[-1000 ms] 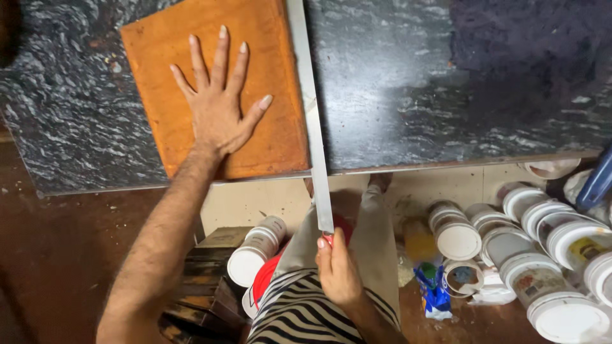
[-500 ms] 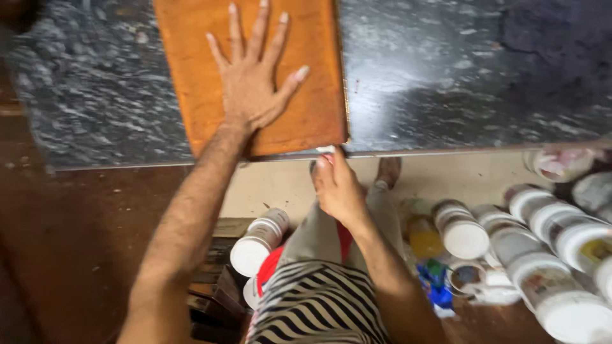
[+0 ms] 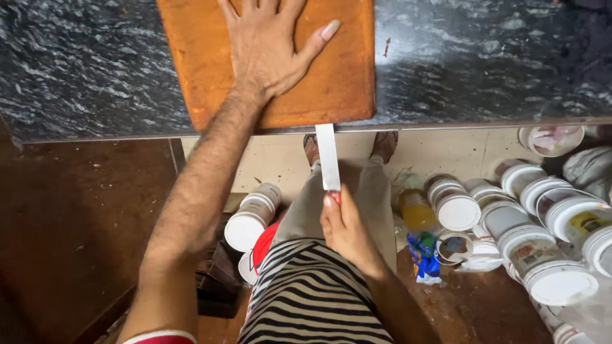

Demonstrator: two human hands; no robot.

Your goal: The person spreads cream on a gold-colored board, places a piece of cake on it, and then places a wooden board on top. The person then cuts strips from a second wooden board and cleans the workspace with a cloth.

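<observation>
My left hand lies flat, fingers spread, on an orange wooden board that rests on a dark speckled stone counter. My right hand is below the counter edge, closed around the red handle of a long flat metal blade. The blade points away from me. Its far end meets the counter's front edge just under the board's near right corner and is hidden there. My striped shirt and grey trousers fill the lower middle of the view.
Several white-lidded jars crowd the floor at the right, and more jars lie at the left of my legs. A yellow bottle and a blue packet sit between them. My sandalled feet stand by the counter's base.
A second ago the blade lay along the board's right edge, then my right hand was at the counter edge. It has since drawn back toward my body. The left hand stays pressed on the board.
</observation>
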